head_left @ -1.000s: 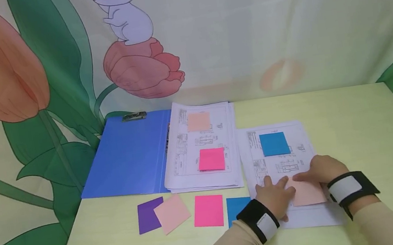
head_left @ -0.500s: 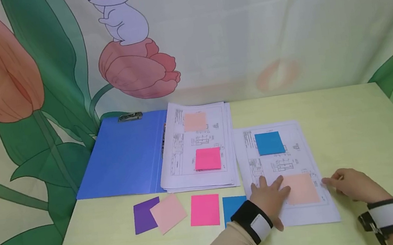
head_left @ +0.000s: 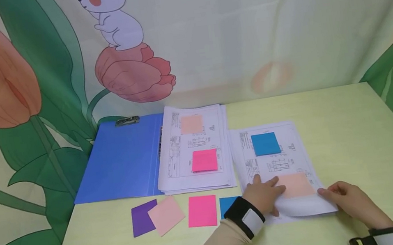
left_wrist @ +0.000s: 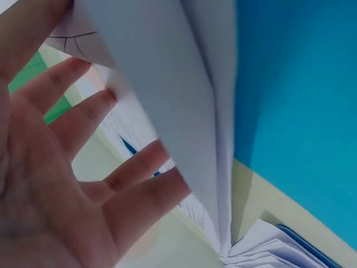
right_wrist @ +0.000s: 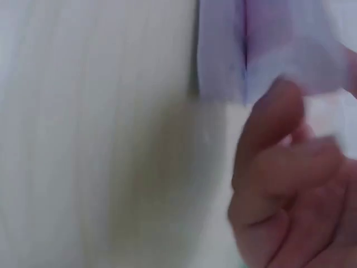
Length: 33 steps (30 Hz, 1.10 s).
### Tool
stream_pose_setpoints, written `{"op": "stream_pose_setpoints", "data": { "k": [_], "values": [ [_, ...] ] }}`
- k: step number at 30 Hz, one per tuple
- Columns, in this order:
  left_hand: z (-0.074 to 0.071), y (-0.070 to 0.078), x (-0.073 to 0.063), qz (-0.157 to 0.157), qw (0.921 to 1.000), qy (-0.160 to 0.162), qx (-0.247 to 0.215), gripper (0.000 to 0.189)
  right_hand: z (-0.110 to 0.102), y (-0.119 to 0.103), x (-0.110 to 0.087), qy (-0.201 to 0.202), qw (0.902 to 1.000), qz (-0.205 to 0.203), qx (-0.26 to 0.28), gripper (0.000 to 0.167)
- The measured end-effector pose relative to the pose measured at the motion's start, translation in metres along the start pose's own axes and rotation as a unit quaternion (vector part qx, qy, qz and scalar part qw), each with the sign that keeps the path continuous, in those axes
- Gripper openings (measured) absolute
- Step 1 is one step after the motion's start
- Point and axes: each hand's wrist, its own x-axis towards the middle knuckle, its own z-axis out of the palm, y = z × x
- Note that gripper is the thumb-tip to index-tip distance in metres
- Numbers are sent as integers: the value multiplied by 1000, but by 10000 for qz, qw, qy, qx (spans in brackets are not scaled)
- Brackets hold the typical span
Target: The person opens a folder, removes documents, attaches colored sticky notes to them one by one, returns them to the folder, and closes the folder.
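Note:
A printed drawing sheet [head_left: 308, 208] lies at the right of the table, its near right corner lifted and curling over another page. On it are a blue sticky note [head_left: 265, 144] and a peach sticky note [head_left: 294, 185]. My left hand [head_left: 264, 196] rests on the sheet's left side with fingers spread, beside the peach note. In the left wrist view, its fingers [left_wrist: 148, 195] lie against the paper edge. With thumb and index finger, my right hand [head_left: 352, 203] pinches the sheet's right edge; the right wrist view shows the raised paper [right_wrist: 301, 50], blurred.
Left of the sheet stands an open blue folder [head_left: 119, 161] with a paper stack [head_left: 175, 158] bearing peach and hot pink notes. Nearer lie a purple note [head_left: 143, 220], a light pink note [head_left: 166, 215], a hot pink note [head_left: 202, 211] and a blue note [head_left: 228, 205] partly under my left forearm.
My right hand has left the peach note, moved right and nearer, and taken the sheet's right edge, raising its near corner. The left hand stays on the paper.

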Motion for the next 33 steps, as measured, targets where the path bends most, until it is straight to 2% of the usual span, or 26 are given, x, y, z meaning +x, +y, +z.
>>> {"op": "stream_pose_setpoints", "data": {
  "k": [2,4,6,8,10,12,14,16,17,18,20,21,22,23,25,27,29,30,31,32,33],
  "values": [
    [-2,-4,-2,66,9998,-48,-194,70,3,0,2,-20,9991,60,423,60],
    [-2,-11,-5,115,9982,3,-586,67,7,0,3,-73,9962,192,849,54],
    [-2,-21,-11,-6,9953,340,-905,60,11,1,3,-48,9912,322,1280,49],
    [-1,-32,-20,-390,9884,891,-1163,50,14,3,0,26,9839,291,1761,47],
    [0,-43,-30,-995,9751,1387,-1418,42,17,5,-4,87,9717,109,2358,42],
    [1,-53,-38,-1553,9548,1558,-1998,41,19,7,-7,54,9539,-218,2992,30],
    [0,-62,-45,-1816,9343,1367,-2745,45,23,6,-10,-42,9321,-583,3573,15],
    [0,-69,-49,-1723,9079,999,-3689,48,27,3,-12,-133,9134,-814,3986,4],
    [-1,-72,-50,-1552,8891,840,-4222,45,29,1,-12,-180,9064,-893,4125,3],
    [-1,-74,-51,-1370,8738,754,-4605,41,31,-1,-12,-208,9041,-941,4163,3],
    [-3,-78,-51,-1073,8396,681,-5282,32,34,-5,-14,-174,9111,-844,4031,4],
    [-5,-82,-52,-975,8201,743,-5589,29,35,-7,-14,-152,9182,-761,3884,9],
    [-8,-88,-52,-969,8060,892,-5771,30,35,-8,-15,-148,9257,-682,3718,16],
    [-12,-96,-53,-1017,7944,1095,-5888,32,36,-10,-16,-149,9337,-619,3525,23],
    [-20,-121,-56,-1255,7774,1519,-5974,35,36,-11,-20,-118,9504,-520,3064,38],
    [-25,-156,-59,-1670,7734,1873,-5821,43,37,-11,-24,10,9670,-603,2476,47],
    [-23,-194,-64,-2172,7830,2003,-5474,49,37,-10,-29,304,9845,-886,1486,49],
    [-20,-211,-67,-2422,7885,1982,-5294,52,38,-8,-31,486,9870,-1228,917,46],
    [-15,-227,-70,-2644,7963,1907,-5096,55,39,-7,-33,676,9845,-1595,280,45],
    [-11,-240,-73,-2870,8015,1824,-4920,56,41,-5,-35,834,9766,-1948,-362,46],
    [-6,-250,-75,-3022,8061,1732,-4784,55,42,-4,-36,971,9635,-2280,-1012,47]
  ]
}}
